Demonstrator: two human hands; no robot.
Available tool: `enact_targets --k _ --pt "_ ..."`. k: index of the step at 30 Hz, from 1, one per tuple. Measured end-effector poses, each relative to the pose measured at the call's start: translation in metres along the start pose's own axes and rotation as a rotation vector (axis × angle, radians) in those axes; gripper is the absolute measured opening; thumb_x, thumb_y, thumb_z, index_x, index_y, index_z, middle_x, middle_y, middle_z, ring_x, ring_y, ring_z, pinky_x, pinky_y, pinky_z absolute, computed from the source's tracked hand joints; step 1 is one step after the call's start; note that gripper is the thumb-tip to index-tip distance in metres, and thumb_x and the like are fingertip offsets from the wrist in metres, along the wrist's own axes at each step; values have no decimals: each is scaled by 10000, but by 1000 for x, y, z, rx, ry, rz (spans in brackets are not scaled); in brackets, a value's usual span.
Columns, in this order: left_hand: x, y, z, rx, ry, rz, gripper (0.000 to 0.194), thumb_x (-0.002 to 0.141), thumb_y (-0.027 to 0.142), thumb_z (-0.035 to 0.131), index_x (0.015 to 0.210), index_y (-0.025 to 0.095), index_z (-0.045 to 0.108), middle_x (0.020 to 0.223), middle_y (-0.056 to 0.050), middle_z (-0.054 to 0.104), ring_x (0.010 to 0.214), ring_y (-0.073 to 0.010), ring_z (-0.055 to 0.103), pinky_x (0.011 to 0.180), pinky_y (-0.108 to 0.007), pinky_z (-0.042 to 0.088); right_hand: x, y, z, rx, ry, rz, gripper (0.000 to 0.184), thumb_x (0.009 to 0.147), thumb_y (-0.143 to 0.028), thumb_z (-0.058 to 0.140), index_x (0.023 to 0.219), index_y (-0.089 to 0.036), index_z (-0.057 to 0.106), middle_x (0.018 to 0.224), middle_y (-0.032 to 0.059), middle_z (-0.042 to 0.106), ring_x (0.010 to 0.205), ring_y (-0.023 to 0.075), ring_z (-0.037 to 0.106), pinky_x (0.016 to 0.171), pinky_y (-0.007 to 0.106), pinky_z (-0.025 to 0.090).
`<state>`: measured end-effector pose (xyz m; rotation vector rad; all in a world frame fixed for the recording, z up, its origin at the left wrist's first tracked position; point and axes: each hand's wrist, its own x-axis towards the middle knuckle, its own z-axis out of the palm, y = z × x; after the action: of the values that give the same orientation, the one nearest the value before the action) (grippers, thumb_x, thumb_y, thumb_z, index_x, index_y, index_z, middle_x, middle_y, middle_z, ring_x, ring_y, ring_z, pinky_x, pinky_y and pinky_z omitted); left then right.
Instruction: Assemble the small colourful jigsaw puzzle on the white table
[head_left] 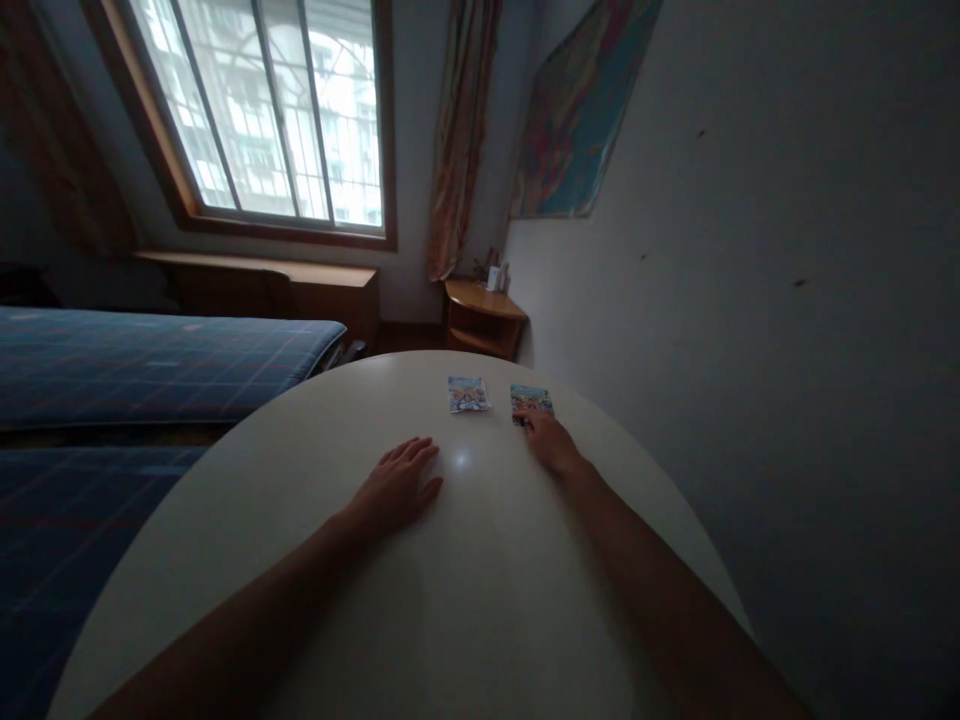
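My left hand [400, 477] lies flat on the white table, palm down. Its fingers point forward, the thumb stands apart, and nothing is in it. Farther right, my right hand [551, 441] is closed at the near edge of a small colourful picture card or booklet [532, 396], covering its lower part; the fingertips are partly hidden. To the left of that, a second small flat picture piece [467, 394], pale blue and brown with a shiny edge, lies on the table, touched by neither hand.
The round white table [480, 590] has its far edge just beyond the two pieces. A bed with a blue plaid cover [165, 365] is on the left. A wooden corner shelf [484, 305] stands behind the table, and a wall [787, 400] runs along the right.
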<state>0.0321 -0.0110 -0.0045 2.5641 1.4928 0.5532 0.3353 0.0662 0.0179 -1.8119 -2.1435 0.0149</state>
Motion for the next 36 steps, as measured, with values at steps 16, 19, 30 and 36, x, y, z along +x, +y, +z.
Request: enact_targets --k 16,19,30,36 --pt "-3 2 -8 65 -143 188 608 943 556 470 1487 297 396 1593 -77 299 1465 -313 258 1177 -520 246 -113 -47 -14 66 -233 -163 819 869 -727 443 1482 -184 425 1579 154 323 1468 336 251 1177 533 211" --pt "-4 3 -9 76 -161 178 603 950 554 456 1488 288 397 1593 -79 299 1469 -306 250 1181 -517 240 -110 -46 -14 66 -208 -159 789 869 -707 463 1462 -186 454 1564 147 357 1459 332 276 1179 522 213" --pt "-5 10 -10 93 -156 164 557 983 532 397 1486 294 399 1590 -63 310 1468 -290 258 1182 -504 242 -110 -47 -14 84 -192 -155 782 855 -710 483 1450 -202 474 1553 140 381 1443 334 309 1168 516 241" --pt "-21 10 -29 151 -190 132 541 984 505 390 1454 246 456 1552 -99 376 1425 -308 352 1143 -502 329 -108 -43 -13 84 -168 -171 749 856 -695 497 1423 -205 508 1529 131 421 1426 318 344 1169 495 249"
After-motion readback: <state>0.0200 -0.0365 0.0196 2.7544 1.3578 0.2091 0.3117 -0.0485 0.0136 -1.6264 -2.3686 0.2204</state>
